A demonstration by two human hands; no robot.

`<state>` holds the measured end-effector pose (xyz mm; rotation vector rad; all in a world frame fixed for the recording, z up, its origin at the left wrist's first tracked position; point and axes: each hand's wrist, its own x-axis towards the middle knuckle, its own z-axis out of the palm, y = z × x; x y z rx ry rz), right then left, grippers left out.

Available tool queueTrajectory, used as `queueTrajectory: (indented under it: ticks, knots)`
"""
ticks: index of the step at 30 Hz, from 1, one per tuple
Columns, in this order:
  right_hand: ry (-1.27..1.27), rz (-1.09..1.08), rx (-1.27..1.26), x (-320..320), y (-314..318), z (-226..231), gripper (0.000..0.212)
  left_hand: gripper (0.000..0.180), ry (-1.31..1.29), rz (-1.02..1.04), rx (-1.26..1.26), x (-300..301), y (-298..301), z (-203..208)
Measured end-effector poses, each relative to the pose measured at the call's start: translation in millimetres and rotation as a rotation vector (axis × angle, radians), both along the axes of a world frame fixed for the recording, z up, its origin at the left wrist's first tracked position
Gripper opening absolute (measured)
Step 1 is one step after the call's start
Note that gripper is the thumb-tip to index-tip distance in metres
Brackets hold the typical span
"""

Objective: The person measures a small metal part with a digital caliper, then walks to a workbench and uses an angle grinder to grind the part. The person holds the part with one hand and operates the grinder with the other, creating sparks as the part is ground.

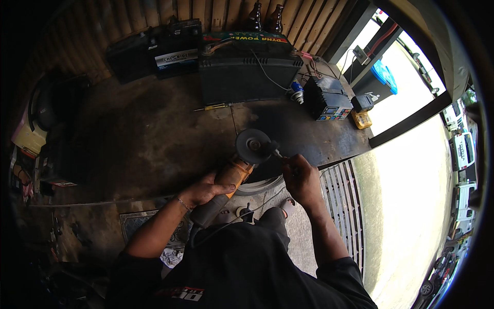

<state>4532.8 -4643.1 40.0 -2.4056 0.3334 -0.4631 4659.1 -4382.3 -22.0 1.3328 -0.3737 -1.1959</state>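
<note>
My left hand (207, 191) is wrapped round the orange body of an angle grinder (235, 176), its dark rear handle lying along my forearm. At its head is a round dark disc (252, 147), face up over the front part of the workbench. To the right of the disc, my right hand (302, 177) is closed on a small metal piece with a dark end (277, 150). That dark end is at the disc's right edge; whether they touch I cannot tell. The kind of piece is not clear, as my fingers cover part of it. A cord trails below the grinder.
On the dark workbench (128, 139) stand a large black battery (247, 80), more batteries (177, 54) and a smaller black box-shaped unit (328, 98). A yellow-handled screwdriver (216, 107) and a blue spray can (297, 92) lie nearby. A slatted metal grate (342, 206) covers the floor at right.
</note>
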Motion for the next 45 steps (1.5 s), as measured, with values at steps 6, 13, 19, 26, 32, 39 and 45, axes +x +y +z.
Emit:
queueTrajectory:
  ticks: [6,13,19,26,32,39,45]
  knots:
    - [-0.008,0.012,-0.014,0.9,-0.7,3.3,0.012,0.058,-0.004,-0.005,0.001,0.3,-0.1,-0.4]
    - [0.017,0.008,-0.029,0.9,-0.7,8.4,0.012,0.061,-0.016,0.0,0.011,0.4,0.2,-3.3]
    - [0.011,0.012,-0.016,1.4,-0.8,9.4,0.011,0.061,-0.005,-0.01,-0.004,0.2,0.8,-1.9]
    - [0.059,0.03,-0.008,0.6,-5.1,12.0,0.011,0.06,-0.018,0.006,0.005,-0.5,0.2,-2.7]
    - [0.068,0.035,-0.024,1.6,-6.0,13.1,0.01,0.061,-0.004,0.005,0.01,-0.2,0.3,-3.6]
    - [0.071,0.043,-0.033,1.6,-7.2,15.4,0.009,0.062,-0.01,-0.012,0.018,0.6,0.6,-2.2]
    - [0.075,0.04,-0.04,2.1,-8.1,14.3,0.009,0.057,-0.014,0.022,0.004,-0.9,-0.6,-1.4]
